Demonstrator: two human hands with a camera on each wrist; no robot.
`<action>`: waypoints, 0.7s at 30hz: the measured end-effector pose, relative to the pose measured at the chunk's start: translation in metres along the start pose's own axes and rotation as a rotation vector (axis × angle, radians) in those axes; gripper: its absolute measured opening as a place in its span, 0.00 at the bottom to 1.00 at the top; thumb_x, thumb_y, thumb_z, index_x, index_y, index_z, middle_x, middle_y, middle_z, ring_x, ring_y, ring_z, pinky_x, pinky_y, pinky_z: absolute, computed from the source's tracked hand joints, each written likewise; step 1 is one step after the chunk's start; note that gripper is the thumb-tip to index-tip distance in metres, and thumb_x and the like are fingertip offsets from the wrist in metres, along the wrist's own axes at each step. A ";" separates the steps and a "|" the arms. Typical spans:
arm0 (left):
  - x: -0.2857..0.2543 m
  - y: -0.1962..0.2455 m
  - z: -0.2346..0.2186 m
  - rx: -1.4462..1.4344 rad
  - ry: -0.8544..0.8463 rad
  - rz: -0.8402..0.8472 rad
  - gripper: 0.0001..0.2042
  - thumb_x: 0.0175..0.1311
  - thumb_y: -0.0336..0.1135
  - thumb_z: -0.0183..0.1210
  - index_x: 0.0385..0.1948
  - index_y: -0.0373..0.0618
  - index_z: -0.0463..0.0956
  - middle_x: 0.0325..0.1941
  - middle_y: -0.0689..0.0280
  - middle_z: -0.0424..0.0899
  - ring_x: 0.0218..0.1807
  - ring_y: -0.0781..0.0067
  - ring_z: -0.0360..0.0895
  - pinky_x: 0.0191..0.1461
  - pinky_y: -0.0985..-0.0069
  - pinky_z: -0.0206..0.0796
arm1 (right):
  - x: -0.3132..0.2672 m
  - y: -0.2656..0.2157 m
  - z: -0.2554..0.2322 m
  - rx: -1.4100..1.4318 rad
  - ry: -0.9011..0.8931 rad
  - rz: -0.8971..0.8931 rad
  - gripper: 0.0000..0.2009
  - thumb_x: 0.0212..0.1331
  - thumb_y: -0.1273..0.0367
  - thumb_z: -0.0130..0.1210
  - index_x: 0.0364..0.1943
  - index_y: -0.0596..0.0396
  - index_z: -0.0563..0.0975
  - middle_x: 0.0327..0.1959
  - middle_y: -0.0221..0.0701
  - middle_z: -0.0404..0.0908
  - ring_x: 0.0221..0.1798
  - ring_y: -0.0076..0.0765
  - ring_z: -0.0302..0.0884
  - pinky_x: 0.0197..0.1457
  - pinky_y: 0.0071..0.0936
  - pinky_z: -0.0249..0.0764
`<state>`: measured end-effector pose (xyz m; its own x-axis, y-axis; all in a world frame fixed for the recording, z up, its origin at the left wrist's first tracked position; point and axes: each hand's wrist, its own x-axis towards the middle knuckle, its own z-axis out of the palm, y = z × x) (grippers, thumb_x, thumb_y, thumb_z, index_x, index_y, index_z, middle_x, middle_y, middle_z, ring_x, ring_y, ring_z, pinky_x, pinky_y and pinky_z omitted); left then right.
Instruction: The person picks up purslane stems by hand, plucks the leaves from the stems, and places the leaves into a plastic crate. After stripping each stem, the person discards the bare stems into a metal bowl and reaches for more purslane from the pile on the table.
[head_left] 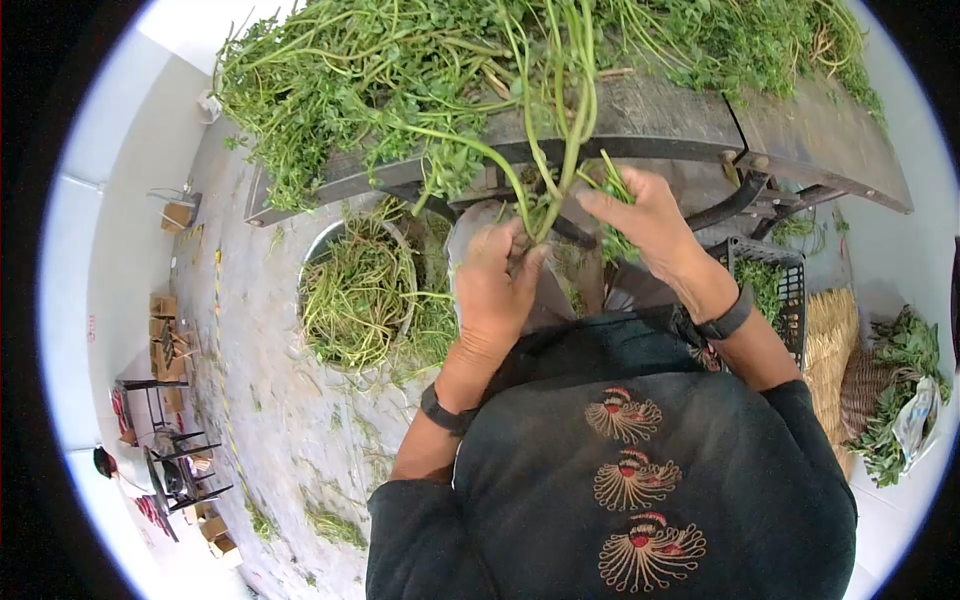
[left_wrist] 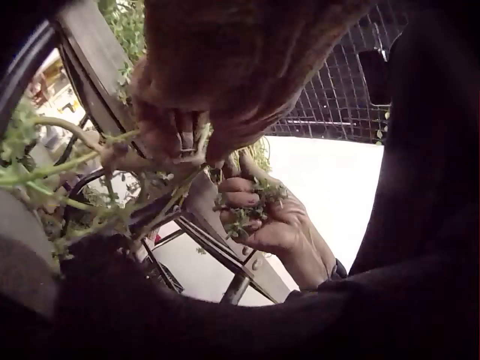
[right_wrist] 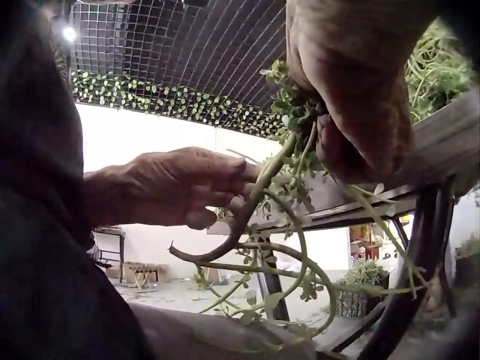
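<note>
My left hand [head_left: 495,280] pinches the base of a thick, branching purslane stem [head_left: 573,140], whose pale green branches reach up over the table edge. To its right, my right hand [head_left: 655,225] holds small leafy purslane sprigs [head_left: 613,240] between curled fingers and thumb. Small rounded leaves of these sprigs [left_wrist: 251,210] show against the fingers in the left wrist view. In the right wrist view a curved brownish stem [right_wrist: 244,214] hangs below the right hand, with the left hand [right_wrist: 176,186] behind it.
A big purslane pile [head_left: 350,90] covers much of the dark table [head_left: 660,110] ahead. Left of my legs stands a round tub [head_left: 318,240] full of stems. On the right are a black crate [head_left: 797,310], a straw mat [head_left: 830,340] and a woven basket [head_left: 862,395]. Scraps litter the floor.
</note>
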<state>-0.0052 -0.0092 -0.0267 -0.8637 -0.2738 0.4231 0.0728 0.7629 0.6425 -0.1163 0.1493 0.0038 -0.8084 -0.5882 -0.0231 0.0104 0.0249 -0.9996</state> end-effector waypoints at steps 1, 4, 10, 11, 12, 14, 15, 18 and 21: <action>0.002 0.008 -0.007 -0.147 0.038 -0.064 0.15 0.49 0.30 0.63 0.39 0.41 0.72 0.33 0.62 0.75 0.31 0.68 0.73 0.29 0.74 0.64 | 0.001 0.000 0.003 0.056 0.009 -0.038 0.14 0.55 0.64 0.59 0.39 0.62 0.77 0.32 0.23 0.76 0.34 0.15 0.65 0.37 0.19 0.66; 0.005 -0.007 -0.026 -0.215 0.212 -0.135 0.15 0.56 0.31 0.59 0.46 0.41 0.73 0.40 0.67 0.78 0.35 0.82 0.73 0.28 0.85 0.63 | 0.002 0.007 0.001 0.046 0.019 -0.039 0.15 0.55 0.64 0.59 0.39 0.62 0.77 0.33 0.24 0.76 0.35 0.15 0.66 0.39 0.18 0.65; 0.006 -0.036 -0.043 -0.610 0.202 -0.478 0.11 0.64 0.33 0.53 0.43 0.37 0.76 0.36 0.65 0.81 0.33 0.82 0.75 0.25 0.89 0.64 | 0.001 0.005 -0.001 0.053 -0.004 0.007 0.15 0.55 0.64 0.59 0.40 0.62 0.77 0.33 0.23 0.75 0.35 0.16 0.65 0.39 0.18 0.64; 0.006 -0.039 -0.041 -0.609 0.148 -0.483 0.11 0.63 0.32 0.53 0.43 0.37 0.76 0.35 0.65 0.81 0.33 0.82 0.75 0.27 0.88 0.65 | 0.002 0.004 -0.001 0.066 -0.010 -0.010 0.14 0.56 0.64 0.59 0.40 0.61 0.77 0.33 0.23 0.75 0.35 0.16 0.65 0.39 0.18 0.64; 0.004 -0.045 -0.036 -0.609 0.143 -0.485 0.11 0.63 0.32 0.53 0.43 0.37 0.76 0.35 0.65 0.81 0.33 0.82 0.75 0.27 0.88 0.65 | 0.003 0.004 -0.001 0.068 -0.007 -0.007 0.14 0.56 0.64 0.59 0.40 0.61 0.77 0.33 0.23 0.75 0.35 0.16 0.65 0.39 0.18 0.64; 0.003 -0.057 -0.025 -0.332 0.036 -0.183 0.10 0.63 0.29 0.53 0.43 0.37 0.76 0.37 0.65 0.81 0.34 0.80 0.76 0.34 0.85 0.68 | 0.004 0.006 -0.002 0.063 -0.020 0.015 0.14 0.55 0.64 0.59 0.40 0.61 0.77 0.33 0.23 0.75 0.35 0.16 0.65 0.39 0.18 0.64; 0.005 -0.055 -0.023 -0.311 -0.008 -0.147 0.11 0.60 0.26 0.55 0.44 0.39 0.76 0.42 0.63 0.79 0.40 0.73 0.76 0.43 0.80 0.68 | 0.004 0.007 -0.002 0.062 -0.020 0.017 0.14 0.55 0.64 0.59 0.40 0.61 0.77 0.33 0.23 0.75 0.35 0.16 0.65 0.39 0.18 0.64; 0.012 -0.024 -0.022 -0.090 -0.073 0.043 0.12 0.56 0.25 0.56 0.44 0.41 0.76 0.47 0.61 0.77 0.47 0.67 0.74 0.48 0.76 0.67 | 0.002 0.008 -0.001 0.097 -0.012 0.037 0.14 0.55 0.64 0.59 0.40 0.61 0.77 0.33 0.22 0.75 0.35 0.15 0.64 0.38 0.18 0.63; 0.010 -0.021 -0.022 0.128 -0.088 0.109 0.12 0.52 0.28 0.58 0.40 0.43 0.77 0.46 0.61 0.77 0.47 0.59 0.73 0.47 0.71 0.67 | -0.001 0.005 -0.001 0.123 0.011 0.039 0.14 0.55 0.65 0.59 0.39 0.61 0.77 0.32 0.22 0.75 0.33 0.15 0.64 0.35 0.17 0.64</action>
<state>-0.0042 -0.0408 -0.0225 -0.8949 -0.1379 0.4244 0.1086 0.8551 0.5069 -0.1155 0.1507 -0.0009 -0.8125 -0.5796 -0.0623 0.1132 -0.0520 -0.9922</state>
